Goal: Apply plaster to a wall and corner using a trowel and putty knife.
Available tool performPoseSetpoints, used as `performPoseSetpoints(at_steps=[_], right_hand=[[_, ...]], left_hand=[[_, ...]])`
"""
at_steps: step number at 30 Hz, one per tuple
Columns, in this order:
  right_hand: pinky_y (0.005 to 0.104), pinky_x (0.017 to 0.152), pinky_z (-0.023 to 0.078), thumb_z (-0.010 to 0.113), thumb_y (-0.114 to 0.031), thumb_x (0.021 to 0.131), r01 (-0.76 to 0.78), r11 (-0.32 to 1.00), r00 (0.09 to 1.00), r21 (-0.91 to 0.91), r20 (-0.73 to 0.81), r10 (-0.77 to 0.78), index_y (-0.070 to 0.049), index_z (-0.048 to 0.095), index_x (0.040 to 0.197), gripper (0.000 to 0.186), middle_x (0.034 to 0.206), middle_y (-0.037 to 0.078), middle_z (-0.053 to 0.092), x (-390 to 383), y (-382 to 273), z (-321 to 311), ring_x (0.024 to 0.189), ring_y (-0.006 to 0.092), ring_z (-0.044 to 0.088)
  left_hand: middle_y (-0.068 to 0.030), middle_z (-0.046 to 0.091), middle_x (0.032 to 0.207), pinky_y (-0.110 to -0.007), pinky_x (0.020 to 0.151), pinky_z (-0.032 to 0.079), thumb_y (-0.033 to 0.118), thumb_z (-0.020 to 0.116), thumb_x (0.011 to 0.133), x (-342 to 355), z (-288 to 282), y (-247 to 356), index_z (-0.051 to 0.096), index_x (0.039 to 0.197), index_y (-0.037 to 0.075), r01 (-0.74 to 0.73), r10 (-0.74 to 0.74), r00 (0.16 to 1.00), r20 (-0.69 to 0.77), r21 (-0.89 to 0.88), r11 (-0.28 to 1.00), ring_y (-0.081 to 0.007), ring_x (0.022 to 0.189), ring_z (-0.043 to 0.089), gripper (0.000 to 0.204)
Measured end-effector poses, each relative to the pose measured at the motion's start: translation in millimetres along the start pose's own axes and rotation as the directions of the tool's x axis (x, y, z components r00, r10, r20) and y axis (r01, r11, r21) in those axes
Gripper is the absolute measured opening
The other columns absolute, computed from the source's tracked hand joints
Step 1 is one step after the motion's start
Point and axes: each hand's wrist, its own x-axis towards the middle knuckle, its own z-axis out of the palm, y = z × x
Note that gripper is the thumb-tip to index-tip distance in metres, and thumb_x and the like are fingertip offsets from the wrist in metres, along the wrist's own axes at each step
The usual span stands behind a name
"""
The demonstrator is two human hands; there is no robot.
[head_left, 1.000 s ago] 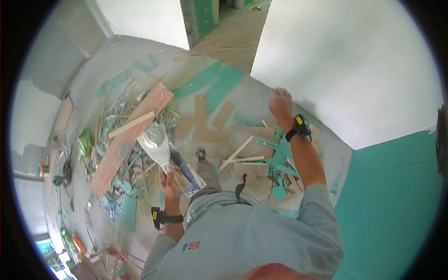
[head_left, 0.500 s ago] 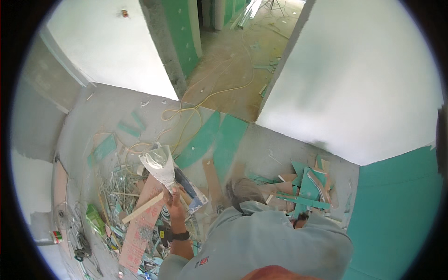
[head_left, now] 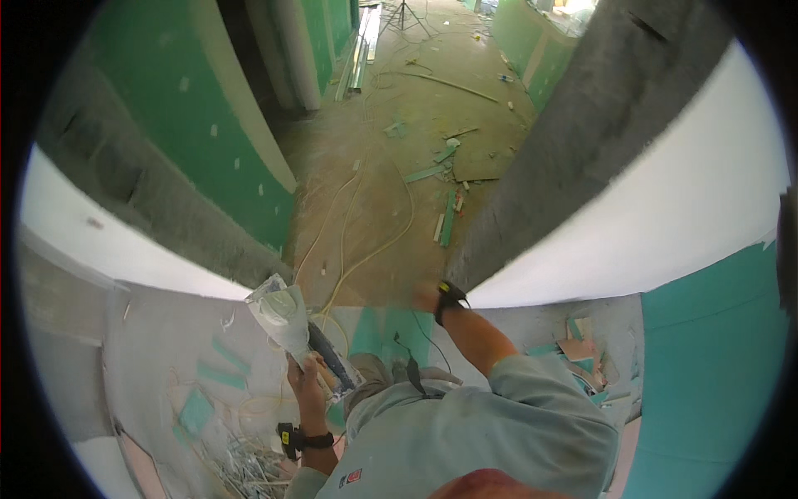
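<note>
My left hand (head_left: 307, 382) is closed round the handle of a wide putty knife (head_left: 283, 320), whose blade carries a thick smear of whitish compound. Against that same hand lies a flat plastering trowel (head_left: 339, 366) with a blue-grey, spattered plate; whether the fingers grip it too is partly hidden. My right hand (head_left: 426, 297) reaches forward at the doorway, near the grey right-hand jamb (head_left: 499, 233). Motion smears its fingers, and nothing shows clearly in it. Both wrists wear black straps.
A yellow cable (head_left: 366, 264) snakes across the doorway floor. Green board pieces (head_left: 366, 333) lie by my feet. Offcuts are heaped at lower left (head_left: 249, 466) and right (head_left: 582, 349). Beyond stand a tripod (head_left: 405, 17) and metal profiles (head_left: 362, 50).
I have moved up to the doorway, and more of the corridor shows. My right arm, mostly hidden before, now stretches forward. My left hand still holds the putty knife.
</note>
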Motion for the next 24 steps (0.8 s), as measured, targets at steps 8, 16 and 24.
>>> performPoseSetpoints(at_steps=[8,16,24], right_hand=[[0.0428,0.067,0.047,0.05,-0.017,0.075,0.022,0.982,1.0,-0.189,0.003,-0.022,0.001,0.062,0.081,0.023,0.08,0.018,0.061,190.0,63.9,1.2,0.078,0.0341,0.06],[0.0398,0.048,0.043,0.051,-0.018,0.075,-0.512,0.856,0.825,0.07,0.318,0.467,-0.007,0.064,0.068,0.019,0.064,0.014,0.059,61.8,194.3,134.4,0.058,0.0269,0.058],[0.0393,0.055,0.048,0.054,-0.018,0.074,-0.877,0.465,0.433,0.116,0.609,0.664,-0.008,0.065,0.066,0.017,0.068,0.014,0.063,126.7,219.1,62.6,0.06,0.0255,0.061]], left_hand=[[-0.0053,0.05,0.074,-0.025,0.059,0.04,0.036,0.05,0.086,195.9,37.4,-35.7,0.043,0.111,0.001,0.154,-0.142,0.984,0.108,-0.11,0.982,-0.0121,0.065,0.047,0.044],[-0.0034,0.05,0.073,-0.025,0.061,0.04,0.036,0.053,0.086,552.4,133.3,-58.8,0.045,0.099,0.003,0.172,-0.165,0.938,0.306,0.007,0.985,-0.0119,0.067,0.048,0.036],[-0.0044,0.052,0.076,-0.026,0.063,0.041,0.031,0.052,0.087,762.0,233.6,-131.0,0.046,0.104,0.0,0.294,-0.284,0.879,0.383,0.032,0.955,-0.0129,0.068,0.05,0.036]])
